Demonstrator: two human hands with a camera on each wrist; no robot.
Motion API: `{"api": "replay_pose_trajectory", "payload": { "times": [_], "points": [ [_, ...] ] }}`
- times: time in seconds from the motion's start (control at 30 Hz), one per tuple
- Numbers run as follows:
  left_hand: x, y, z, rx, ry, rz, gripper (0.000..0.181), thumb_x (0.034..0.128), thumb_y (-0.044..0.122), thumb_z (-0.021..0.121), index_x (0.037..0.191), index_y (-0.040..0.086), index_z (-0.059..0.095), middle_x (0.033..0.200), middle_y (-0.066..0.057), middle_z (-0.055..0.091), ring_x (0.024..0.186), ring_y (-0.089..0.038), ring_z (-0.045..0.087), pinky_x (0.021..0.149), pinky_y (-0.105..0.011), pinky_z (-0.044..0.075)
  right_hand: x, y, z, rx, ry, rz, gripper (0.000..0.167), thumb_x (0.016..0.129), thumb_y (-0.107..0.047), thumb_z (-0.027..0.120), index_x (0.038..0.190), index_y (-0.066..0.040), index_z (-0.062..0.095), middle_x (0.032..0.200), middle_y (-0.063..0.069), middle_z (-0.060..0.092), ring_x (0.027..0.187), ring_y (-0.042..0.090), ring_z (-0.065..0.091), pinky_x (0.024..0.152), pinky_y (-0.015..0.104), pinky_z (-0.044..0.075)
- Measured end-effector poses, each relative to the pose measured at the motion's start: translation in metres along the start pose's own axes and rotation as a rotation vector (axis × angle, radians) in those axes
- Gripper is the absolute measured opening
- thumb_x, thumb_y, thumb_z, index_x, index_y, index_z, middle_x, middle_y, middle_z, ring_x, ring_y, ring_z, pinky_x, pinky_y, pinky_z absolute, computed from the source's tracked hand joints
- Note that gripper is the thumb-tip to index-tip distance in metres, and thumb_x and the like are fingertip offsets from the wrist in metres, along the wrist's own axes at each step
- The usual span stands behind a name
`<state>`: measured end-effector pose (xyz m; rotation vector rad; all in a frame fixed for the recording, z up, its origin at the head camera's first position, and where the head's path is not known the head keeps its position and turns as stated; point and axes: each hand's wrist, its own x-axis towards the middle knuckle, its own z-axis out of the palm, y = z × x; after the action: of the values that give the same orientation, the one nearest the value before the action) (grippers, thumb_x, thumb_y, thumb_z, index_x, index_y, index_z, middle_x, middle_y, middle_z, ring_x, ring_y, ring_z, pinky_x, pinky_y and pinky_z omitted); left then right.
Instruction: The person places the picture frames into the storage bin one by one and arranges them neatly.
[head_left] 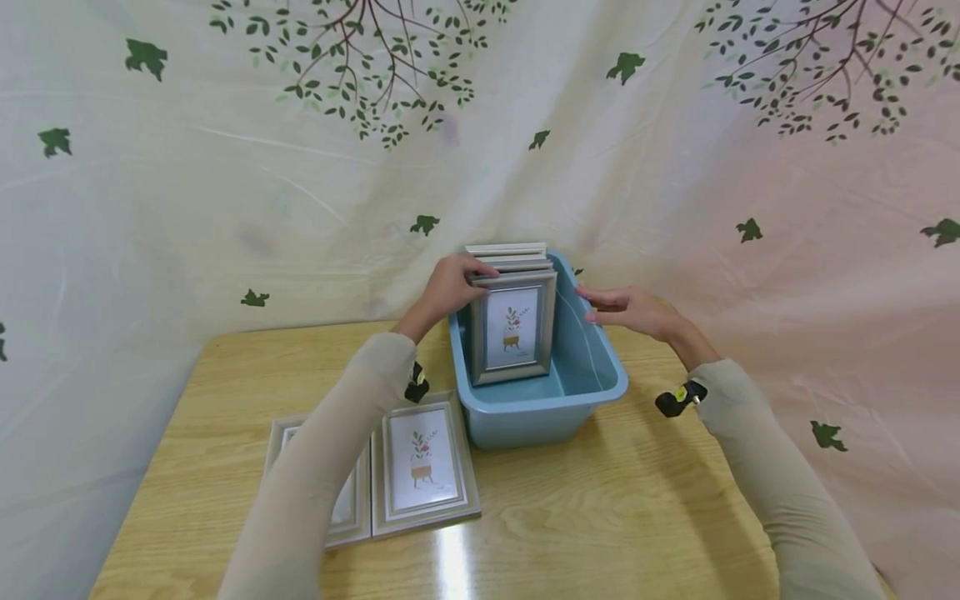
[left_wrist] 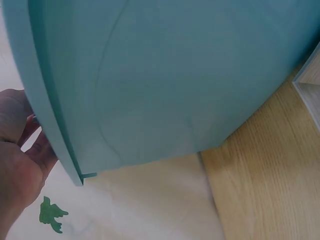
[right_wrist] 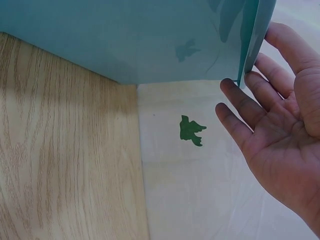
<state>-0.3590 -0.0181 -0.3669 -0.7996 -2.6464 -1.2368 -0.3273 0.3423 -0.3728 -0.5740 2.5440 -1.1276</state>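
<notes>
The left hand [head_left: 450, 286] is pinching the front picture frame [head_left: 514, 327], apparently settling it inside the blue bin [head_left: 546, 407] between both hands. The right hand [head_left: 633, 311], fingers spread, is touching the rim; letting go seems called for next.

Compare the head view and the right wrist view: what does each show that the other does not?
Only the head view shows the left hand holding the front standing frame, and the two frames lying flat. Only the right wrist view shows a dim bird shape on the blue bin. Both show the bin, right hand, table and curtain.
</notes>
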Motion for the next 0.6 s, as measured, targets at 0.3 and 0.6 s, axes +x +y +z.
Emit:
{"api": "replay_pose_trajectory", "payload": {
  "times": [0.3,0.6],
  "points": [
    [0.004,0.006,-0.019,0.039,-0.232,0.020,0.043,0.0812,-0.001,0.082,0.122,0.005,0.072,0.126,-0.010,0.068,0.112,-0.024,0.059,0.094,-0.036,0.050,-0.001,0.000,-0.001,-0.006,-0.002,-0.009,0.065,0.097,-0.036,0.069,0.154,-0.023,0.043,0.156,0.004,0.040,0.144,0.034,0.038,0.112,0.062,0.033],
    [0.004,0.002,-0.022,0.051,-0.241,0.036,0.050,0.0772,-0.006,0.084,0.124,0.006,0.071,0.129,-0.010,0.067,0.119,-0.025,0.059,0.097,-0.037,0.050,0.000,0.002,0.001,-0.011,0.023,-0.006,0.064,0.095,-0.038,0.071,0.153,-0.025,0.045,0.154,0.003,0.043,0.142,0.034,0.040,0.111,0.063,0.034]
  ]
}}
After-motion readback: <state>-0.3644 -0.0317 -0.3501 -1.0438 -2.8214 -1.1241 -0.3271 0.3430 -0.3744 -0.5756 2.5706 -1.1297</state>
